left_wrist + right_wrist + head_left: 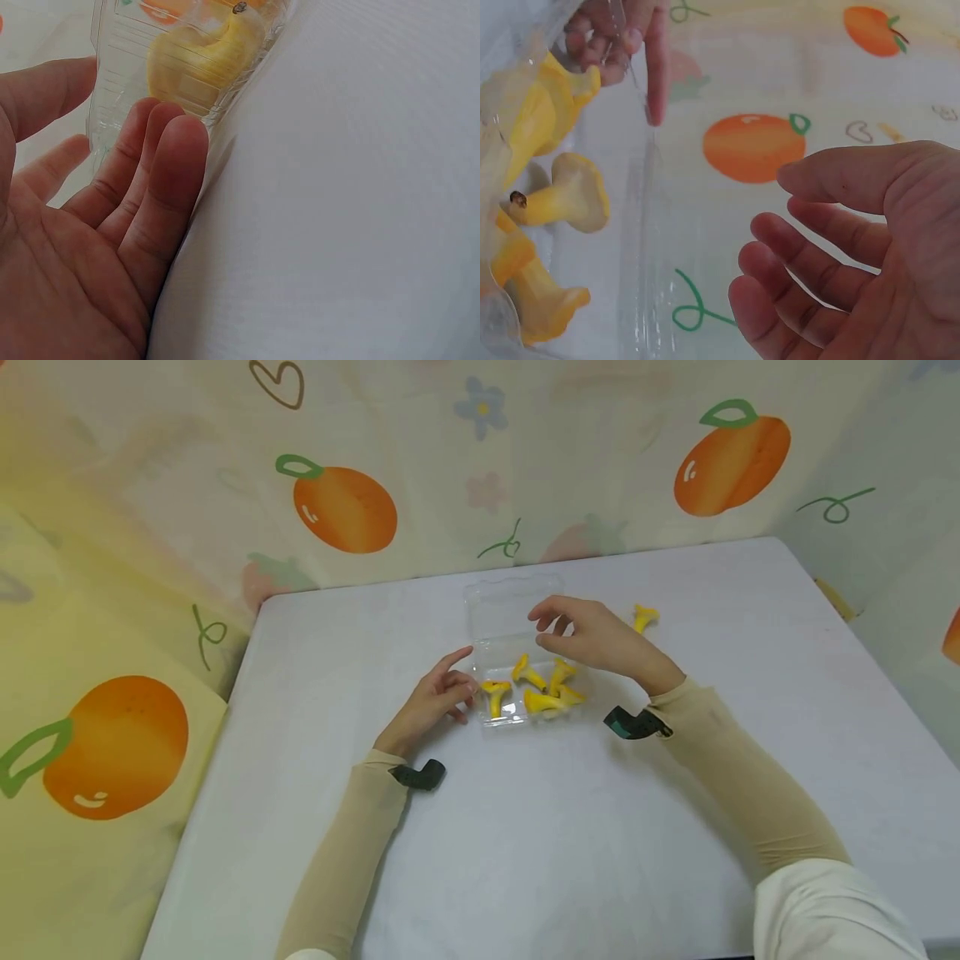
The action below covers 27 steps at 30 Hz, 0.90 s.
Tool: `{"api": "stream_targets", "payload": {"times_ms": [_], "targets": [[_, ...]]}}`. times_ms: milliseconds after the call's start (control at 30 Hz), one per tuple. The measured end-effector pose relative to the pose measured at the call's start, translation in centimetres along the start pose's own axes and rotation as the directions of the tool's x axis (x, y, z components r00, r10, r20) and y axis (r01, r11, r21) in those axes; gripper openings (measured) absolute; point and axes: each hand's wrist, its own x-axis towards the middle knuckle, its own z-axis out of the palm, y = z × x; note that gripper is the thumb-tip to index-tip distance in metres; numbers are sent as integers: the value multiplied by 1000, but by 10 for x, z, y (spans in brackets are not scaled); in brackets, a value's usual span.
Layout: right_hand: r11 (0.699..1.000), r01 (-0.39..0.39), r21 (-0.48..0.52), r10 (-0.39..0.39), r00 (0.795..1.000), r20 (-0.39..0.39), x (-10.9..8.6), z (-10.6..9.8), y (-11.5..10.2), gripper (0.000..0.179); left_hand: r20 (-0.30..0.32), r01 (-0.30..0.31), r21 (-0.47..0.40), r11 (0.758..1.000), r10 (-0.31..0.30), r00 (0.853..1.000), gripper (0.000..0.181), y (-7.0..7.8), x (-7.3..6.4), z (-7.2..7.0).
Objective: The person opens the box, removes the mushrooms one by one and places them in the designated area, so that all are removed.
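Note:
A clear plastic clamshell box (501,722) lies on the table with its lid (510,602) laid back. Several yellow trumpet-shaped mushrooms (495,695) are inside it. My left hand (435,697) is at the box's left side, fingers loosely extended; in the left wrist view its fingertips (176,150) are right at the ribbed wall, with a yellow mushroom (202,64) behind the plastic. Over the back of the box and its lid hovers my right hand (592,631), fingers relaxed and slightly bent, nothing between them in the right wrist view.
Another yellow mushroom (642,617) lies on the white tablecloth (570,843) behind the right hand. A curtain printed with oranges (345,510) borders the table's back and left. Dark wrist cameras (637,723) are strapped to both beige sleeves.

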Motion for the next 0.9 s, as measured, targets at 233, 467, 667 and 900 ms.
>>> {"api": "stream_targets", "payload": {"times_ms": [233, 467, 667, 900], "targets": [[998, 23, -51, -19, 996, 90, 2, 9, -3, 33, -7, 22, 11, 1000, -22, 1000, 68, 3, -1, 1], [999, 2, -54, 8, 984, 180, 1, 18, -2, 32, -3, 19, 22, 1000, -19, 1000, 67, 4, -1, 1], [995, 26, -92, -5, 973, 229, 2, 25, 1, 32, -3, 15, 14, 1000, -15, 1000, 68, 2, 0, 0], [991, 26, -134, 13, 959, 284, 0, 28, 2, 34, 8, -10, 6, 1000, 10, 1000, 67, 1, 0, 0]]}}
